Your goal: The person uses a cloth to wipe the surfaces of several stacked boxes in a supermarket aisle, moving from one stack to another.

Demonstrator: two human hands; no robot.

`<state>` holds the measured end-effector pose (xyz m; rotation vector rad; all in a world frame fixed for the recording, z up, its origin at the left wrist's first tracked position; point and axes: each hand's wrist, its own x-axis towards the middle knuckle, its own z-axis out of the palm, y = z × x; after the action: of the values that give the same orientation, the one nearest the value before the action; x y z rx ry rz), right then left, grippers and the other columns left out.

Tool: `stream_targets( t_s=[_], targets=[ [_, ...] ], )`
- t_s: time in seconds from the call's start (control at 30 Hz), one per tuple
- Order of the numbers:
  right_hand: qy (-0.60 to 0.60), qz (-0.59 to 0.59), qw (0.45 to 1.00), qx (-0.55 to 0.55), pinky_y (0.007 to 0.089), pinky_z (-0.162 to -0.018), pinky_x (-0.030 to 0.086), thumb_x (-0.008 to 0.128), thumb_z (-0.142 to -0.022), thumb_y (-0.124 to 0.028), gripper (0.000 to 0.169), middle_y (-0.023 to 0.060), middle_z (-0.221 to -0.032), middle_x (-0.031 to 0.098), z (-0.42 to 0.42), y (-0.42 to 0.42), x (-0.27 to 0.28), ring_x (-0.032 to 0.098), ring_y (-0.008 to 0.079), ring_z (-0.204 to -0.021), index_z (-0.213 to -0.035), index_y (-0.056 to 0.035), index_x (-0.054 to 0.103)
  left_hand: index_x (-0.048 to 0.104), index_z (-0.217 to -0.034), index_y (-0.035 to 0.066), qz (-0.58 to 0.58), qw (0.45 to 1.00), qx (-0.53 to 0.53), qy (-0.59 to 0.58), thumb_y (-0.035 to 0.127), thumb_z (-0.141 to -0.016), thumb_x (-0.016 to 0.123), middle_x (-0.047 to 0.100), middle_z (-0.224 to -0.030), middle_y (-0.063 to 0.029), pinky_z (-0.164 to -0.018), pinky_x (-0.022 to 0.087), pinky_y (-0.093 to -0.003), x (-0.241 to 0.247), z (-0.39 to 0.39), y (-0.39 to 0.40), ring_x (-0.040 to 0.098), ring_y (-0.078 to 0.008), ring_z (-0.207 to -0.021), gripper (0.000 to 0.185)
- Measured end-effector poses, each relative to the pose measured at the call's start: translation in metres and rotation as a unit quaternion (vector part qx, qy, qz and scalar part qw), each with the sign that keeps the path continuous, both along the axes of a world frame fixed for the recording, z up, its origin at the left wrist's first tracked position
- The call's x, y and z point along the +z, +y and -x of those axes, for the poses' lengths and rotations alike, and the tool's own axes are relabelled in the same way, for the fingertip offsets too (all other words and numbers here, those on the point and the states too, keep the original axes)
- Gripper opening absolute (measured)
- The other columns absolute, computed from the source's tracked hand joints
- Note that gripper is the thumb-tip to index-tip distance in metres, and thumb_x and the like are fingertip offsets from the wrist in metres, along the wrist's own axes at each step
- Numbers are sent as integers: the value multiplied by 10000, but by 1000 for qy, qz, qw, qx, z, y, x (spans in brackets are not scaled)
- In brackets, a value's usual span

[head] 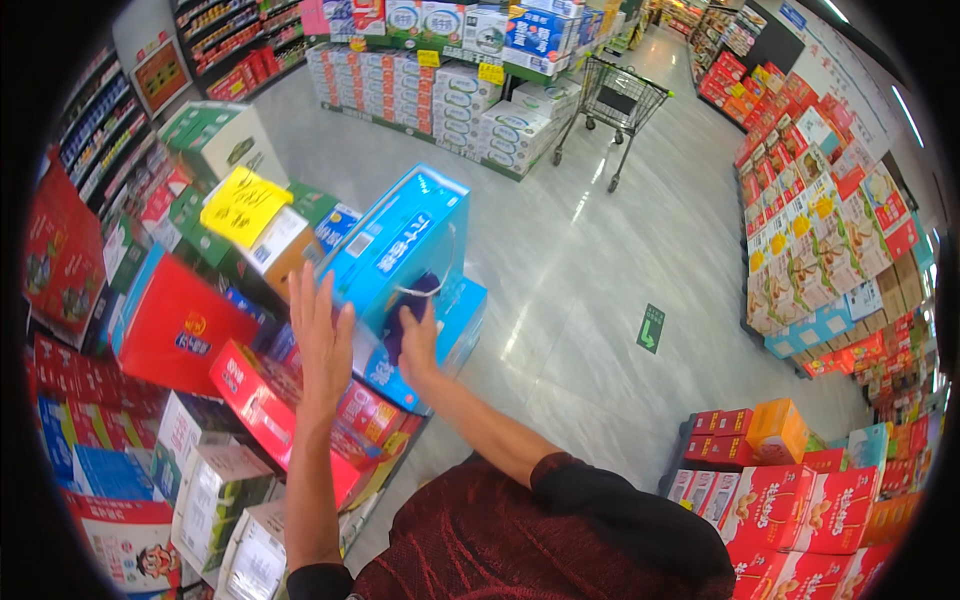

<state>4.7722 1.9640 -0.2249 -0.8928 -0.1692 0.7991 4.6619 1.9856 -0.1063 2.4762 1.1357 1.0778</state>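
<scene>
A blue carton with a white cord handle point(397, 240) stands upon another blue carton point(457, 322) at the corner of a stacked display. My right hand point(420, 337) presses a dark purple cloth point(412, 307) against the near side of the upper carton, by the cord. Fingers raised and spread a little, my left hand point(322, 330) is at the carton's left edge, holding nothing; whether it touches the carton I cannot tell. A yellow handwritten price card point(246, 206) sits on a brown-and-white box left of the blue cartons.
Red gift boxes point(187, 322) and other cartons crowd the display on my left. A wire shopping cart point(619, 97) stands in the aisle beyond, beside stacked milk cartons point(465, 97). More boxed goods point(817, 255) line the right, with red cartons point(772, 502) at lower right.
</scene>
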Motion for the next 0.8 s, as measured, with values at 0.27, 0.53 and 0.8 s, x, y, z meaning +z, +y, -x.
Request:
stream_targets(
  t_s=[0.27,0.53,0.8],
  targets=[
    [-363,27,932,-2,361,-1123,202,525,-828,62,653,174,-1471,276,-25,16,5,241,317,-1376,-1422,-29,269,411,-1363,38,6,949,14,314,359,-978,355,316,-1463,-167,-1116,151,-492,-9,-66,77,203,-338,-1391,504],
    [-193,95,974,-68,344,-1102,237,480,-916,-106,535,171,-1436,347,-41,36,20,324,285,-1335,-1406,-4,291,313,-1422,57,-21,938,14,346,396,-981,295,288,-1483,-154,-1124,113,-495,-25,-65,70,158,-336,-1406,556],
    [35,150,983,-100,350,-948,424,435,-945,-126,479,190,-1292,483,-74,49,-63,522,274,-1129,-1389,4,311,302,-1429,68,-32,934,11,357,351,-969,334,285,-1484,-152,-1127,97,-498,-16,-74,62,139,-329,-1413,541]
  ],
)
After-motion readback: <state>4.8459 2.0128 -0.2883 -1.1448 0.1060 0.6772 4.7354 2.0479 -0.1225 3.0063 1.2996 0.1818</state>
